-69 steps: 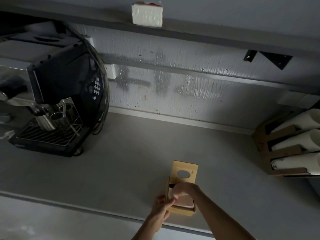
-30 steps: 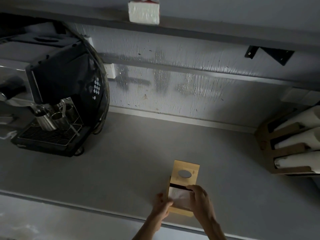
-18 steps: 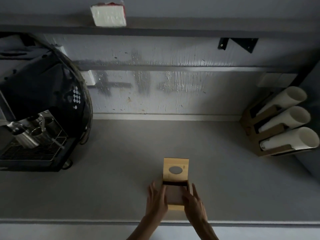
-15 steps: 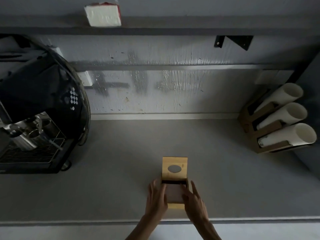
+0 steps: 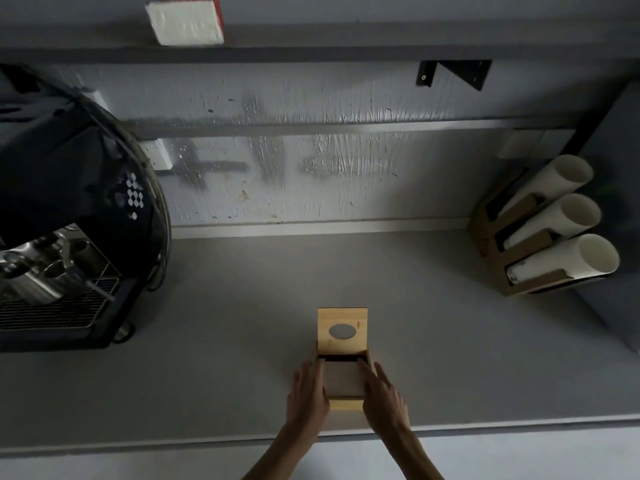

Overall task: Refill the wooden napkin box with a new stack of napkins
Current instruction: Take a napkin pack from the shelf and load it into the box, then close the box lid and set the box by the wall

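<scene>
One coffee machine (image 5: pixel 69 209) stands at the far left of the bench (image 5: pixel 225 323), against the wall. A metal jug (image 5: pixel 33 287) sits on its drip grate.

Above and slightly to the right, a white packet (image 5: pixel 187 24) rests on the wall shelf (image 5: pixel 346 46).

Near the front edge of the bench, at centre, the left hand (image 5: pixel 308 396) lies along the left side of the napkin box (image 5: pixel 344 405). Its fingers are straight and close together and touch the left wall of the box; they grasp nothing.

The napkin box rests on the bench between the two hands. Its top is uncovered. A pale stack of napkins (image 5: pixel 343 377) sits inside, level with the walls. The lid (image 5: pixel 343 318), with an oval hole in it, extends from the far edge of the box. The view does not show whether the lid lies flat or stands tilted.

The right hand (image 5: pixel 382 400) lies along the right side of the box. Its fingers are straight and slightly spread, with the fingertips at the right wall beside the stack; they grasp nothing.

Further right, a black bracket (image 5: pixel 453 72) is fixed under the shelf.

At the far right, a cardboard rack (image 5: pixel 491 251) holds three stacks of white cups (image 5: pixel 568 216) lying on their sides, with the open ends facing right.
</scene>
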